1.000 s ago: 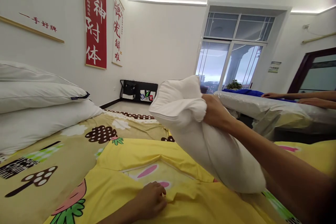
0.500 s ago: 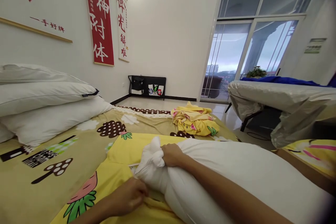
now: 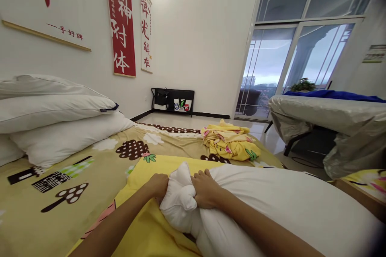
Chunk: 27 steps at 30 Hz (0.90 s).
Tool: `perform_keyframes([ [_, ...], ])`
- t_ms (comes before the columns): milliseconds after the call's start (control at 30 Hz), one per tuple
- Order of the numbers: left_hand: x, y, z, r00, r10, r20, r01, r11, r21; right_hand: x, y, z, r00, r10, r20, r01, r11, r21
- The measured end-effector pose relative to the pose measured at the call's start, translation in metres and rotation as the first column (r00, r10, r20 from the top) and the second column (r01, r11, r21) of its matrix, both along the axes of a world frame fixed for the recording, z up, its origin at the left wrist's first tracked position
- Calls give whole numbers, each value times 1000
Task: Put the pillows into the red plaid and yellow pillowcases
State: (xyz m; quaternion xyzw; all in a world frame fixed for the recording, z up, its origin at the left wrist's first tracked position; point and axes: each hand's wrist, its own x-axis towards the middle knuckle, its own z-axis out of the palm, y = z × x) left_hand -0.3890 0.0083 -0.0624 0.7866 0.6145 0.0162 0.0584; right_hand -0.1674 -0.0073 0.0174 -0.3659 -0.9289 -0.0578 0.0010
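Observation:
A white pillow (image 3: 286, 204) lies across the bed in front of me, its near end bunched into a knot. My right hand (image 3: 206, 188) is closed round that bunched end from the right. My left hand (image 3: 157, 184) is closed against the same end from the left, resting on a yellow patterned pillowcase (image 3: 150, 225) spread flat beneath. Whether the left hand grips the pillow or the pillowcase edge is hidden by the fabric.
Three white pillows (image 3: 54, 120) are stacked at the left by the wall. A crumpled yellow cloth (image 3: 229, 142) lies further along the bedsheet (image 3: 60, 192). A second bed wrapped in plastic (image 3: 325, 116) stands to the right. Glass doors (image 3: 289, 68) are at the back.
The pillow, held up in the air a second ago, has come down onto the pillowcase. My left hand has slid up from the pillowcase to the pillow's bunched end.

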Motion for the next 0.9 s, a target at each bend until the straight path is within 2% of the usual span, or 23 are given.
perform_keyframes([
  [100,-2,13,-10,998,18,54,-19,1000,12,1,0,-3,999,48,-4,-47,998,30],
  [200,-9,23,-16,984,84,156,-88,996,21,1,4,-5,996,70,-55,-68,997,38],
  [300,-14,31,-18,956,135,260,-135,991,-18,0,9,-1,997,60,-58,-64,996,-62],
  [433,-13,33,-16,923,130,363,-151,988,28,-7,15,9,994,96,51,-82,972,-219],
  [600,-16,36,-15,871,165,463,-224,972,75,-35,28,15,959,83,272,0,957,-290],
  [767,-14,47,-10,771,242,589,-339,939,59,-62,44,13,914,110,391,45,929,-368],
  [900,-1,48,4,702,247,668,-381,923,58,-73,56,7,895,109,433,84,911,-403],
])
